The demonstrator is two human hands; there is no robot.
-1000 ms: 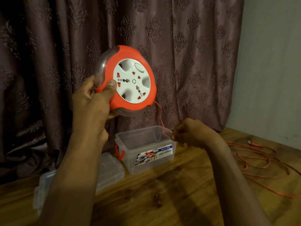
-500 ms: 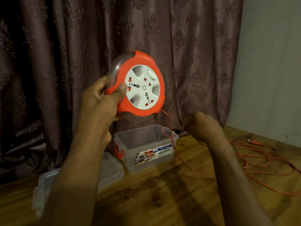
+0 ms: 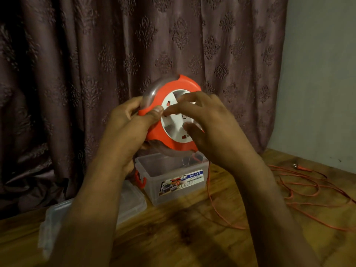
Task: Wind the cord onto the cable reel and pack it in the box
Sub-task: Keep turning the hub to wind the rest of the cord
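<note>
Left hand (image 3: 127, 124) is gripping the cable reel (image 3: 169, 116) by its left rim, thumb lying on the orange front, fingers wrapping behind the clear housing, holding it upright in the air above the box (image 3: 173, 178). Right hand (image 3: 204, 120) is reaching across the reel's white socket face, fingers spread and slightly bent, fingertips touching the white disc; motion blur there, so cannot tell if it is grasping anything. Cord (image 3: 308, 191) is hanging thin and orange from the reel's bottom right, dropping past the box's right front corner onto the counter (image 3: 183, 237), then lying in loose loops toward the counter's right edge. Plug (image 3: 300, 167) is lying at the far right of the counter, near the wall. Box is sitting open near the counter's back edge, by the curtain (image 3: 115, 54): clear plastic, orange latch on its left end, printed label on the front wall. Inside looks empty apart from a bit of orange seen through its right back corner; unclear if that is cord inside or behind. Clear lid (image 3: 133, 201) is lying flat on the counter just left of the box, partly hidden by the left forearm.
</note>
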